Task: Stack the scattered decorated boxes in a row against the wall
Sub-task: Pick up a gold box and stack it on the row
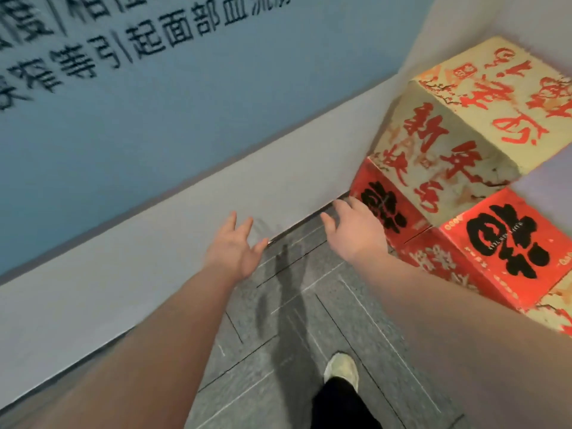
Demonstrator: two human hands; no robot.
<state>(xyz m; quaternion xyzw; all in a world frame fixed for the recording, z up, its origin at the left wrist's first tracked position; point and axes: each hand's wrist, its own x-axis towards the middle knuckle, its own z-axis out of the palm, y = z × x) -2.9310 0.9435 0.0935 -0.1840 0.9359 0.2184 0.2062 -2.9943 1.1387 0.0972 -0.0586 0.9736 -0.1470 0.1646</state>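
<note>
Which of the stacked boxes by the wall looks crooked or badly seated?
The cream box on top looks askew: it sits turned on the red box beneath, one corner jutting over the front red box. Both hands are open and hold nothing.

Beside the grey wall [173, 230] I count four decorated boxes: two cream boxes, one on top [483, 119] and one cut by the lower right edge [554, 314], and two red boxes [380, 209] [501, 246]. There are two bare hands, the left hand [233, 249] and the right hand [353, 227], and one pale shoe [342, 368].
</note>
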